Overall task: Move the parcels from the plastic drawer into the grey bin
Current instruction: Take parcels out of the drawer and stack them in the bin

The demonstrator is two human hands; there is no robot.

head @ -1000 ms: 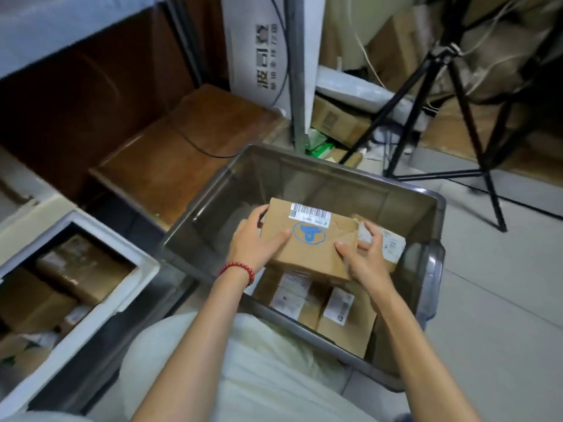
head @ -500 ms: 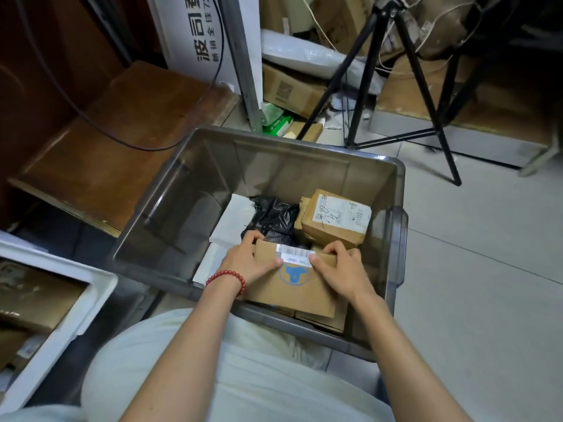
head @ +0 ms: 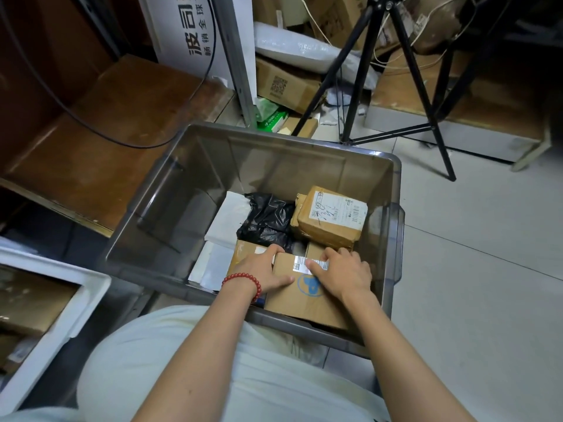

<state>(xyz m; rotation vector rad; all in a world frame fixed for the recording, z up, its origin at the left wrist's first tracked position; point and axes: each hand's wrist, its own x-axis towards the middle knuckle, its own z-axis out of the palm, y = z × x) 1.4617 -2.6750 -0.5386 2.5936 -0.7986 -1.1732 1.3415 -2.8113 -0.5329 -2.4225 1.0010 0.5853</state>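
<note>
Against the near wall of the grey bin [head: 274, 138], toward its right corner, a brown parcel [head: 304, 303] rests on other parcels [head: 332, 220], directly under both hands. The left hand [head: 259, 271] grips its left edge and the right hand [head: 342, 274] its far right corner, thumbs flat on top. Its longer side seems to run away from the person. It is plain cardboard with a round blue logo and a barcoded white label. Further parcels [head: 30, 303] sit in the plastic drawer [head: 91, 287] off to the left, nearer the left hand.

Black tripod [head: 423, 95], wooden board [head: 106, 141], perhaps tissue pack [head: 271, 117].
</note>
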